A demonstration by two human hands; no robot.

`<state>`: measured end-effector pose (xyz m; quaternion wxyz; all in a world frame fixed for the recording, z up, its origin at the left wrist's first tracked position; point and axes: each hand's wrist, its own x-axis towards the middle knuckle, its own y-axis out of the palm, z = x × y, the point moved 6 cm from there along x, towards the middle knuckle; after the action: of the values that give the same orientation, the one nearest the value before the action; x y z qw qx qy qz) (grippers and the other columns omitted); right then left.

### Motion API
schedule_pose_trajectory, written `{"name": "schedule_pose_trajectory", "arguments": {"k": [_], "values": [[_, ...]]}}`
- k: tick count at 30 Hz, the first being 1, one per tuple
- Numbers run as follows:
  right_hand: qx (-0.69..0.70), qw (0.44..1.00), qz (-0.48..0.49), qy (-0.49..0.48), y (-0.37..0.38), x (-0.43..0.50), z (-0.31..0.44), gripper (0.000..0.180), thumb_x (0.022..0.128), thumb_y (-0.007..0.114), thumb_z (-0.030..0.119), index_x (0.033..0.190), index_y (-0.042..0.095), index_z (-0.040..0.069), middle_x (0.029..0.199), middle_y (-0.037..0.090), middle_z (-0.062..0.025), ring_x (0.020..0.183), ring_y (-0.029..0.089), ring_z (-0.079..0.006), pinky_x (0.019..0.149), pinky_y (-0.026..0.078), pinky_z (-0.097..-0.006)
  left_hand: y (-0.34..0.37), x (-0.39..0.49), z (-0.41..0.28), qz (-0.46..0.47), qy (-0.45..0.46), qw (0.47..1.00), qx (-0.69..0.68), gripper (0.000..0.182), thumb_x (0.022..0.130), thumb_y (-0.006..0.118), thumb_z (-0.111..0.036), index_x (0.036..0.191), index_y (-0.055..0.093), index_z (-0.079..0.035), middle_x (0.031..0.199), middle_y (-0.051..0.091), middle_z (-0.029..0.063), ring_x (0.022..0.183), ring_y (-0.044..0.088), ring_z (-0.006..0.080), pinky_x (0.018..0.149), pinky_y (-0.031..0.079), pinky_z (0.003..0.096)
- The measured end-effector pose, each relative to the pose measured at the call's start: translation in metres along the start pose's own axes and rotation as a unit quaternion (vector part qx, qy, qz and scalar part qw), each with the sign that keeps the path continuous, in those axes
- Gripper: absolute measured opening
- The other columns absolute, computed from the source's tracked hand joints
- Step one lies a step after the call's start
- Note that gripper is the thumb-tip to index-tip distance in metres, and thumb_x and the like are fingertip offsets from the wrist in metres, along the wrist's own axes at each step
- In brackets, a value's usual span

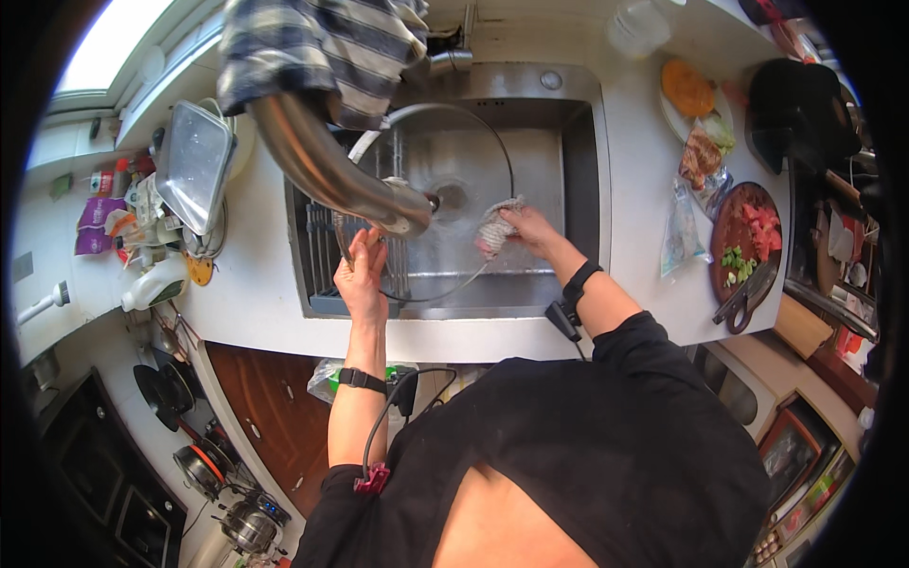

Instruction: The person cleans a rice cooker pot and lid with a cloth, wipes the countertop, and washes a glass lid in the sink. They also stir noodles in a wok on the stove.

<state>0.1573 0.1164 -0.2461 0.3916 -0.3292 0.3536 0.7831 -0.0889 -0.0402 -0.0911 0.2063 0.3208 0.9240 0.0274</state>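
Observation:
A large round clear lid with a thin metal rim [508, 153] is held tilted over the steel sink [579, 206], below the curved metal faucet [312, 153]. My left hand [362, 273] grips its near left edge, close to the faucet's end. In my right hand [529, 227] is a bunched pale knit cloth [498, 226], pressed against the lid's right side. The sink's drain [449, 195] shows through the lid. The faucet partly hides the lid's left part.
A grey drying rack [319, 241] stands in the sink's left side. A checked cloth [319, 57] hangs over the faucet. Left are a clear container [195, 163] and a white bottle [156, 282]. Right are a cutting board with chopped food [724, 213], a knife [749, 287] and a plastic bag [683, 234].

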Motion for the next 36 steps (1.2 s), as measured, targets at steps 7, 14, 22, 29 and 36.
{"name": "schedule_pose_trajectory", "arguments": {"k": [7,14,22,29,36], "values": [[0.365,0.922,0.074,0.101,0.046,-0.058,-0.041,0.037,0.097,0.051,0.024,0.127,0.046,0.003,0.119,0.058,-0.0145,0.107,0.059,-0.0292,0.090,0.051,-0.0426,0.034,-0.024,0.028,-0.073,-0.039,0.990,-0.117,0.033,0.098,0.049,-0.021,0.126,0.047,-0.002,0.125,0.054,0.0137,0.119,0.050,0.0244,0.101,0.040,0.0442],[0.410,0.911,-0.005,0.034,0.044,-0.101,-0.017,0.033,0.092,0.040,-0.001,0.125,0.041,-0.008,0.118,0.057,-0.0186,0.097,0.065,-0.0264,0.078,0.060,-0.0323,0.065,-0.029,0.050,-0.064,-0.062,0.993,-0.075,0.048,0.095,0.056,-0.015,0.134,0.030,-0.007,0.119,0.047,0.0081,0.109,0.051,0.0183,0.098,0.040,0.0409],[0.156,0.981,-0.075,-0.086,0.001,-0.152,0.055,0.027,0.090,0.040,0.004,0.112,0.050,-0.007,0.099,0.066,-0.0174,0.080,0.069,-0.0212,0.064,0.058,-0.0268,0.101,-0.062,-0.026,0.242,0.448,0.659,0.554,0.061,0.083,0.067,-0.016,0.136,0.038,-0.004,0.128,0.050,0.0143,0.123,0.046,0.0284,0.105,0.035,0.0400],[0.046,0.989,-0.002,-0.139,0.004,-0.169,0.132,0.028,0.096,0.042,0.017,0.108,0.055,-0.005,0.094,0.068,-0.0153,0.070,0.068,-0.0191,0.055,0.056,-0.0250,0.123,-0.052,-0.035,0.361,0.322,0.746,0.457,0.029,0.080,0.066,-0.004,0.109,0.063,-0.002,0.089,0.068,0.0149,0.086,0.066,0.0293,0.076,0.051,0.0326],[0.041,0.965,-0.113,-0.231,0.032,-0.154,0.157,0.034,0.093,0.043,0.006,0.125,0.054,0.007,0.110,0.063,-0.0054,0.091,0.063,-0.0152,0.074,0.051,-0.0278,0.123,-0.011,-0.018,0.303,-0.027,0.922,0.241,0.025,0.094,0.057,-0.013,0.110,0.060,0.004,0.096,0.068,0.0063,0.085,0.064,0.0109,0.078,0.051,0.0253]]}}
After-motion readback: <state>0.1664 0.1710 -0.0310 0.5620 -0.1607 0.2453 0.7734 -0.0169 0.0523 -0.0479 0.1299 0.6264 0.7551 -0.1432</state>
